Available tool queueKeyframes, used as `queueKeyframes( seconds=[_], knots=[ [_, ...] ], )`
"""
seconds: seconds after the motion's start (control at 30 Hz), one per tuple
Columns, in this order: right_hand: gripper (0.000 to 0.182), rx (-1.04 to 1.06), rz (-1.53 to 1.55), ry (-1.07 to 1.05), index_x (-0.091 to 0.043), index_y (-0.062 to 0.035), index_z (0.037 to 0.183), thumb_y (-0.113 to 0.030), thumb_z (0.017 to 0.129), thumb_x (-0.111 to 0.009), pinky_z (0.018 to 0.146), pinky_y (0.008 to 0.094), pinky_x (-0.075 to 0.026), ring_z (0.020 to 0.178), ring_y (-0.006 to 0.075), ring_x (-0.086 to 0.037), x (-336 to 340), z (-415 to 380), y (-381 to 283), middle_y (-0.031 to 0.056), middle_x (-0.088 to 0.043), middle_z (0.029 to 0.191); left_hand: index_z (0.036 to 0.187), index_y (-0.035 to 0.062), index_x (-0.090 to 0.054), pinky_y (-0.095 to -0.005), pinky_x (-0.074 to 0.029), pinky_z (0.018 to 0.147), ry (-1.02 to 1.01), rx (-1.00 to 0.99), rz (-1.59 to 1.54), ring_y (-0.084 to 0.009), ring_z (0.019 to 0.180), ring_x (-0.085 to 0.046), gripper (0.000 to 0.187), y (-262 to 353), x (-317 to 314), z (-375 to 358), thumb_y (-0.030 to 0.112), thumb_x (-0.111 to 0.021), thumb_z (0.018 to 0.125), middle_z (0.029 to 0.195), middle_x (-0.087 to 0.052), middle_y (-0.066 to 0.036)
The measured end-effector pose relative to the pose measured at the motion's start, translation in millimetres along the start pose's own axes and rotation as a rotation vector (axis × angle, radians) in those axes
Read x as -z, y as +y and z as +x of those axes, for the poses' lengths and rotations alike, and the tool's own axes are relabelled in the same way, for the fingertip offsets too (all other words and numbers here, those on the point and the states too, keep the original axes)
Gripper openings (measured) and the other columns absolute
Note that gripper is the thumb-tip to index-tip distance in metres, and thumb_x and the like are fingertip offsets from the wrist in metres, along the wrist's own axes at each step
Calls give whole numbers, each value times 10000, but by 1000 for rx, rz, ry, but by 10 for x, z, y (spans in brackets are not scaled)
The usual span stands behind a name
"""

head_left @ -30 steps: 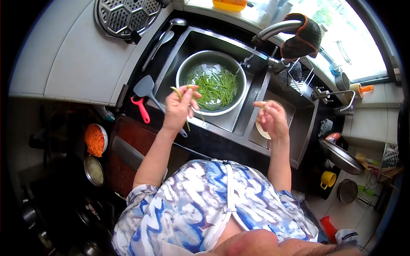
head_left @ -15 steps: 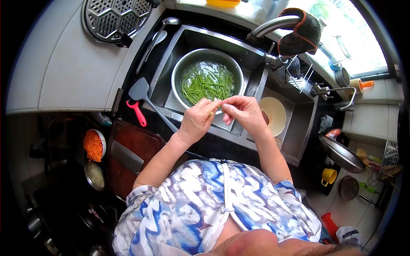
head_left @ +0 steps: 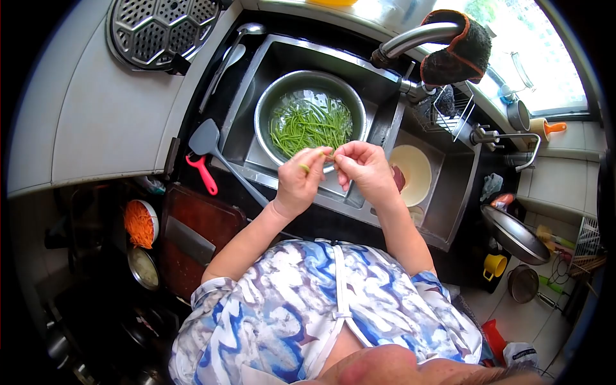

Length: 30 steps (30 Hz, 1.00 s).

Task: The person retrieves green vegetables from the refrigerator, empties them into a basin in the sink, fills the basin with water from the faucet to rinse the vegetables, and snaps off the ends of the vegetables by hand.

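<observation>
My left hand (head_left: pixel 300 176) is closed on a thin green stalk (head_left: pixel 304 167), its pale green end poking out below the curled fingers. Close beside it, my right hand (head_left: pixel 364 168) pinches between thumb and forefinger at the other end of what looks like the same stalk. Both sets of fingertips meet over the near rim of a steel basin (head_left: pixel 262 106). Inside the basin, many cut green stalks (head_left: pixel 311 125) lie in water; their exact kind is hard to tell.
The basin stands in the sink's left bowl (head_left: pixel 247 138). A cream bowl (head_left: pixel 417 173) sits in the right one. Left of the sink lie a grey spatula (head_left: pixel 205 136), a red-handled peeler (head_left: pixel 204 176), a ladle (head_left: pixel 251 29) and a cleaver (head_left: pixel 187 240) on a cutting board (head_left: pixel 221 215).
My fingers have shifted slightly along the stalk, and its pale green end shows more clearly under my left hand. The view has tilted a little.
</observation>
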State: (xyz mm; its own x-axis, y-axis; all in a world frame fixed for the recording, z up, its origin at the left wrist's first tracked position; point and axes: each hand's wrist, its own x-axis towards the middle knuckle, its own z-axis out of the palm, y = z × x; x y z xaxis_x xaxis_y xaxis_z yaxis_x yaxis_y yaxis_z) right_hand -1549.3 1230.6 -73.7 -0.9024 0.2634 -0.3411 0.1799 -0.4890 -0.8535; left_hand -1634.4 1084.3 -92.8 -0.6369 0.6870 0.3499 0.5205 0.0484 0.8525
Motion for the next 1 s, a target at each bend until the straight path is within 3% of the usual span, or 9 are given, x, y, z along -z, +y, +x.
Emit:
queueKeyframes(
  seconds=[0.07, 0.17, 0.3, 0.43, 0.5, 0.57, 0.7, 0.9, 1.0],
  knots=[
    [104, -13, 4, 43, -612, 31, 895, -67, 861, -621, 456, 203, -469, 539, 85, -575, 76, -32, -7, 51, -616, 728, 1085, -8, -580, -197, -433, 457, 117, 481, -667, -85, 633, -589, 201, 84, 30, 60, 110, -460, 975, 917, -652, -101],
    [77, -33, 1, 132, -613, 18, 894, -55, 868, -607, 430, 191, -441, 512, 79, -553, 332, -112, 16, 50, -609, 723, 1083, 9, -569, -178, -401, 459, 316, 488, -999, -80, 597, -551, 239, -149, 222, 183, 177, -420, 999, 945, -647, -108],
    [85, 1, 39, 226, -612, 11, 900, -67, 867, -608, 448, 201, -450, 538, 86, -558, 796, -302, 154, 58, -612, 743, 1100, 41, -562, -195, -433, 512, 448, 527, -1164, -72, 681, -568, 236, -336, 510, 218, 208, -432, 995, 977, -650, -99],
    [84, 43, 137, 259, -604, 4, 907, -73, 873, -598, 472, 217, -470, 588, 94, -576, 889, -460, 175, 73, -619, 780, 1120, 70, -550, -218, -444, 553, 515, 621, -1107, -83, 761, -575, 243, -355, 595, 203, 244, -440, 991, 935, -644, -67],
    [85, 26, 189, 188, -598, 6, 904, -73, 875, -595, 518, 220, -492, 623, 108, -591, 800, -499, 142, 101, -636, 824, 1155, 78, -531, -202, -416, 518, 256, 748, -1024, -86, 727, -578, 258, -226, 507, 166, 255, -432, 994, 871, -620, -30],
    [92, 25, 170, 81, -596, 15, 899, -73, 873, -599, 573, 229, -513, 669, 127, -612, 653, -456, 102, 141, -650, 888, 1176, 62, -502, -163, -419, 394, 24, 708, -1103, -96, 643, -583, 266, -107, 366, 131, 241, -426, 994, 788, -572, -19],
    [98, 14, 170, -24, -594, 22, 897, -68, 863, -607, 615, 239, -526, 722, 147, -633, 458, -371, 39, 188, -645, 953, 1127, 3, -565, -164, -446, 425, -204, 687, -983, -105, 638, -604, 231, 4, 219, 1, 152, -489, 967, 784, -610, -41],
    [145, 33, 133, -28, -602, 39, 973, -70, 876, -605, 520, 207, -506, 599, 106, -598, 146, -419, -37, 96, -643, 805, 1089, -32, -613, -212, -540, 587, -315, 601, -673, -140, 808, -671, 225, 220, 144, -183, 122, -530, 947, 835, -651, -73],
    [146, 87, -32, -132, -655, 52, 950, -64, 896, -585, 529, 205, -520, 589, 85, -599, 78, -502, -46, 49, -630, 708, 1120, -17, -603, -241, -548, 648, -341, 321, -319, -178, 857, -662, 220, 317, 147, -237, 77, -503, 948, 936, -647, -96]
  ],
)
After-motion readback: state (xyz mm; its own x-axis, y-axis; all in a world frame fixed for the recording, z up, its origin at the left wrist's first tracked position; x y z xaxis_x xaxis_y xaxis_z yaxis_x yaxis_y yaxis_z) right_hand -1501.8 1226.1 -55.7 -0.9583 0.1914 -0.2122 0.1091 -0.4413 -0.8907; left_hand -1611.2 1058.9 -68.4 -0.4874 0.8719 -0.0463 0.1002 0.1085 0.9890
